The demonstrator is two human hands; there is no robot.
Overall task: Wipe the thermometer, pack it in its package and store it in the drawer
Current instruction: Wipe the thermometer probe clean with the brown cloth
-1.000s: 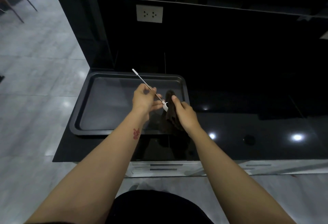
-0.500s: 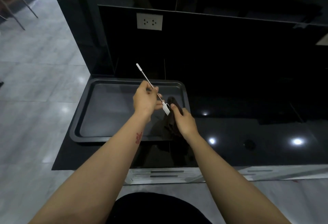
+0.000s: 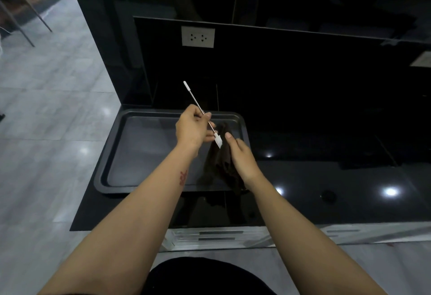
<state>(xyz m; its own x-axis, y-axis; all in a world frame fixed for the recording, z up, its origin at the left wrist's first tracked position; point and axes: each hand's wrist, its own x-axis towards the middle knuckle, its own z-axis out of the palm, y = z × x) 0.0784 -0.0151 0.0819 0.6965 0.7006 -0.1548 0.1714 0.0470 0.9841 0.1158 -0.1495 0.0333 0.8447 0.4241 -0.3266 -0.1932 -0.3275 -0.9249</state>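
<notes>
Holding the thermometer [image 3: 202,112] between thumb and fingers, my left hand [image 3: 191,126] is clamped on the thin metal stem a little above its white head. The probe slants up toward 11 o'clock, its white-capped tip in the air over the far edge of the tray [image 3: 109,161], while the flat white head hangs at the low end, just beside my right hand's fingertips [image 3: 228,136]. My right hand [image 3: 241,157] is closed on a dark brown cloth [image 3: 218,161], which bunches under the palm and drapes down toward 6 o'clock over the near right corner of the tray and the glossy black table [image 3: 326,178]. The head of the thermometer sits right against the top of the cloth; I cannot tell whether they actually touch. The two hands are close together but not joined, both raised above the right half of the tray. The dark, shallow, rectangular tray lies at the left end of the table, at 9 o'clock from my hands. A white wall socket [image 3: 198,37] sits on the black panel at 12 o'clock, well apart from everything I hold. Grey floor tiles [image 3: 46,108] fill the left side. A small red mark [image 3: 183,177] shows on my left forearm.
</notes>
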